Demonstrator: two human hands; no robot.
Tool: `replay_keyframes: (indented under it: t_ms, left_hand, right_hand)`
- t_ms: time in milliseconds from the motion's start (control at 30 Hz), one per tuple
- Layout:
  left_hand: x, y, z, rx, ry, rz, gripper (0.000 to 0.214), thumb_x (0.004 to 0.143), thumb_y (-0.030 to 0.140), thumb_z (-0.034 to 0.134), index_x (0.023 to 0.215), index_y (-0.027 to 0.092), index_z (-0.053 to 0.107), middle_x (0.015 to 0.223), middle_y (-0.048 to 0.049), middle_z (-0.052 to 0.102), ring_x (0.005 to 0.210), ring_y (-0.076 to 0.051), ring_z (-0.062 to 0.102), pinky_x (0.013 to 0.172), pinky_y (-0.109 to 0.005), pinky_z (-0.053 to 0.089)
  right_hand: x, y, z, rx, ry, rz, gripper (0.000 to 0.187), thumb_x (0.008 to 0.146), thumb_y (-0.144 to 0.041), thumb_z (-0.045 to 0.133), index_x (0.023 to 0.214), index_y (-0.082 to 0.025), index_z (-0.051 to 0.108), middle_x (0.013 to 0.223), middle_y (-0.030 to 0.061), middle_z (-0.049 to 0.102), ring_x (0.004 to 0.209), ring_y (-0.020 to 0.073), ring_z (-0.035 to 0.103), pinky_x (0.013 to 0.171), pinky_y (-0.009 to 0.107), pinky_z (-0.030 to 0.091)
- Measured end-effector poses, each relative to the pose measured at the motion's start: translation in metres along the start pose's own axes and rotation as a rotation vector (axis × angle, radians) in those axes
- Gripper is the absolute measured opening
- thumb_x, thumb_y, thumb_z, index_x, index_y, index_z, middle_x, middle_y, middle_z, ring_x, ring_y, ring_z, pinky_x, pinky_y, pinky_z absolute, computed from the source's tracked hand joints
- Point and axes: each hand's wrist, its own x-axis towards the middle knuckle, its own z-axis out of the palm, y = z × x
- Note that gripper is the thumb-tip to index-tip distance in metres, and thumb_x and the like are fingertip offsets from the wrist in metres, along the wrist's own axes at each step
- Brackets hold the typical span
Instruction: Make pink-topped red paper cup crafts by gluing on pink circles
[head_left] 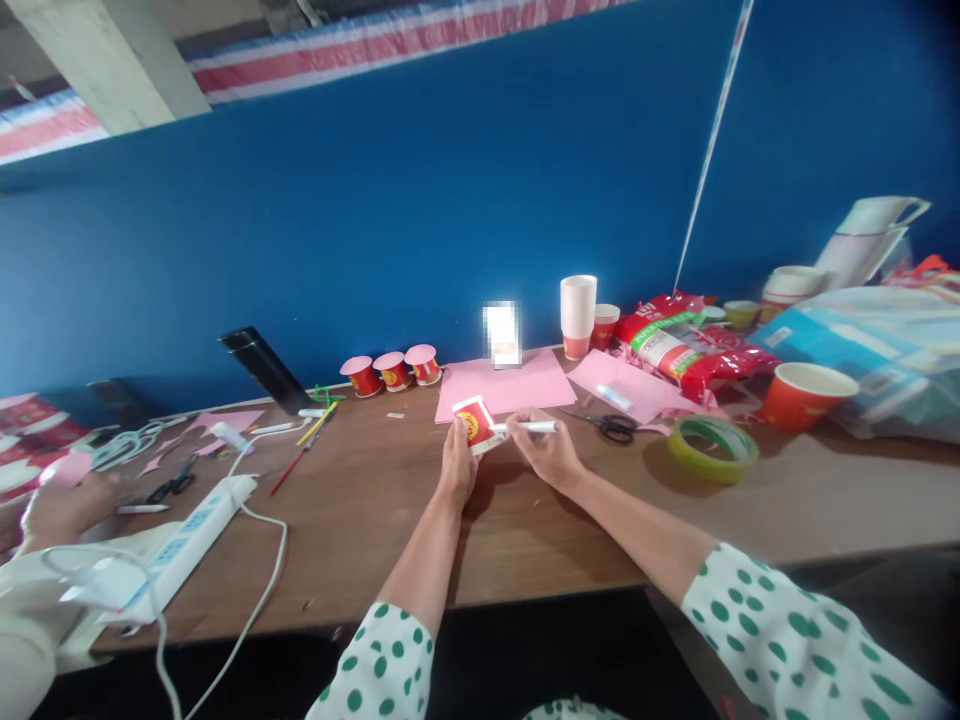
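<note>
My left hand (457, 465) is closed round a red paper cup (474, 425) with a yellow emblem, tipped on its side above the table. Between the fingers of my right hand (550, 450) is a white pen (534, 427), its tip at the cup's edge. Behind the cup lie sheets of pink paper (510, 385). Black-handled scissors (616, 428) rest just right of my right hand, partly over the paper. At the back stand several small red cups with pink tops, one of them a capped cup (393, 372).
A roll of yellow tape (711, 450), an orange cup (808, 397) and a red plastic package (686, 335) lie on the right. Stacked white cups (577, 315) stand by the blue partition (450, 180). On the left are a power strip (187, 540) with cables and another person's hand (75, 505).
</note>
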Motion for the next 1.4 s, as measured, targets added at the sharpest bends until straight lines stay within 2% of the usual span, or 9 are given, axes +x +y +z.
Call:
replay_keyframes:
  t_ms: [400,1033,1400]
  left_hand:
    - [0.0014,0.0005,-0.0016,-0.057,0.000,-0.027,0.044,0.080,0.049,0.052,0.106,0.014,0.058,0.101,-0.0102,0.066,0.097,-0.023,0.062,0.092,-0.041,0.043]
    - [-0.0008,0.0056,0.0001,-0.091,0.026,-0.049,0.042,0.080,0.048,0.052,0.105,0.016,0.060,0.104,-0.0086,0.066,0.098,-0.022,0.061,0.090,-0.040,0.044]
    - [-0.0017,0.0058,-0.0036,-0.121,0.015,-0.095,0.040,0.082,0.047,0.049,0.106,0.016,0.060,0.103,-0.0088,0.066,0.093,-0.021,0.063,0.088,-0.040,0.046]
  right_hand:
    - [0.0021,-0.0019,-0.0011,-0.033,0.012,0.037,0.023,0.085,-0.035,0.048,0.075,-0.017,0.058,0.068,0.0020,0.060,0.060,0.0128,0.054,0.058,0.022,0.044]
    - [0.0043,-0.0048,0.0019,0.129,0.071,0.100,0.027,0.083,-0.039,0.049,0.069,-0.017,0.054,0.061,0.0004,0.057,0.056,0.0117,0.052,0.053,0.022,0.042]
    - [0.0057,-0.0003,0.0020,0.136,0.088,0.114,0.025,0.081,-0.038,0.050,0.068,-0.018,0.054,0.057,-0.0001,0.057,0.052,0.0114,0.052,0.050,0.021,0.041]
